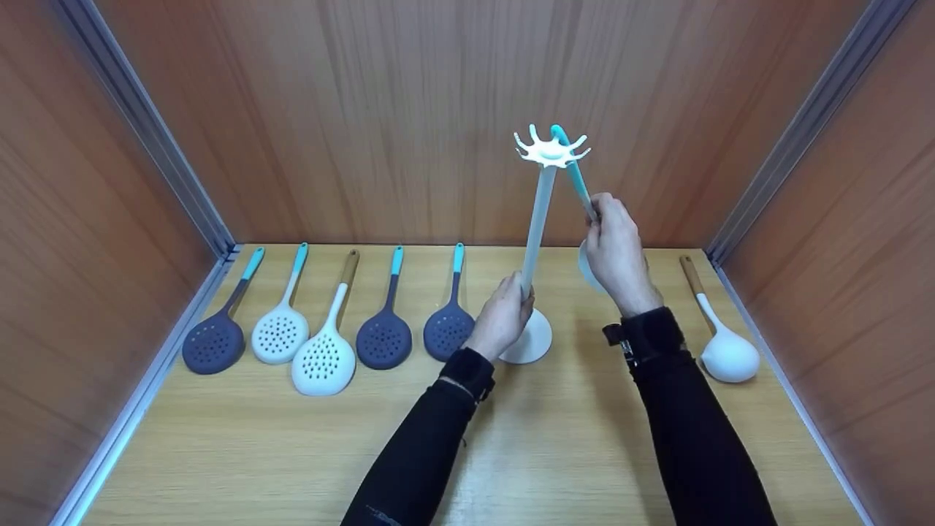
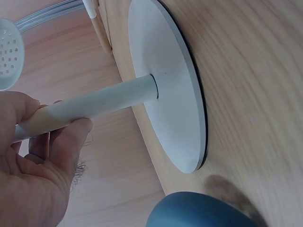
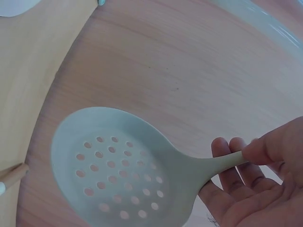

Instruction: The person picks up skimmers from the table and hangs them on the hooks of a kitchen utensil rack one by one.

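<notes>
Stand (image 1: 538, 226) is resting on the surface (image 1: 570, 453), fingers (image 2: 68, 144) of the left hand (image 1: 504, 314) gripping its pole (image 2: 106, 100). Those of the right hand (image 1: 619, 263) are grasping a skimmer handle (image 1: 578, 183).

1. Left hand (image 1: 502, 313): fingers curled, gripping; left arm (image 1: 418, 446) pointing toward one o'clock.
2. Right hand (image 1: 621, 256): thumb and fingers pinching, at the left's two o'clock; right arm (image 1: 694, 431) toward eleven.

Smooth skimmer (image 3: 119, 156), seemingly matt plastic
</notes>
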The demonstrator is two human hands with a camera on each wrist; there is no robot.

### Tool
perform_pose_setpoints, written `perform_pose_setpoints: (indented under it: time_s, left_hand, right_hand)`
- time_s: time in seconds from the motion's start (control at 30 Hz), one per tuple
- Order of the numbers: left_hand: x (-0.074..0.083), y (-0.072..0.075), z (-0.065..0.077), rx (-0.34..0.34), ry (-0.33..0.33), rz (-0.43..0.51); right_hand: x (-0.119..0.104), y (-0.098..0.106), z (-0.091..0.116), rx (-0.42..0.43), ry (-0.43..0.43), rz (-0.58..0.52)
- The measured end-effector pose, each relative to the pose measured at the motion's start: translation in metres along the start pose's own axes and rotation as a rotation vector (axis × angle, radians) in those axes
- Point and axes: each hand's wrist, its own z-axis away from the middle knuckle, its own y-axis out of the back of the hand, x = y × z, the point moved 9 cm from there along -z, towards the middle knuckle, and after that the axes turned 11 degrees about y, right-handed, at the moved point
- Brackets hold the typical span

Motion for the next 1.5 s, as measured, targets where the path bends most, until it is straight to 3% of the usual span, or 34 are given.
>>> perform_pose_setpoints:
  time_s: [0.47, 0.67, 0.87, 1.5]
  left_hand:
    - [-0.001, -0.001, -0.001, -0.009, 0.011, -0.008]
    - [0.000, 0.000, 0.001, 0.011, -0.022, -0.003]
    - [-0.001, -0.001, -0.001, 0.004, -0.002, 0.005]
    - [-0.003, -0.001, -0.002, 0.001, 0.008, 0.009]
  right_hand:
    - [0.003, -0.004, 0.002, -0.009, -0.026, 0.001]
    - [0.003, -0.007, 0.003, -0.003, 0.001, -0.003]
    - [0.003, -0.010, 0.004, -0.003, 0.015, -0.010]
    - [0.002, -0.025, 0.007, -0.068, -0.023, -0.021]
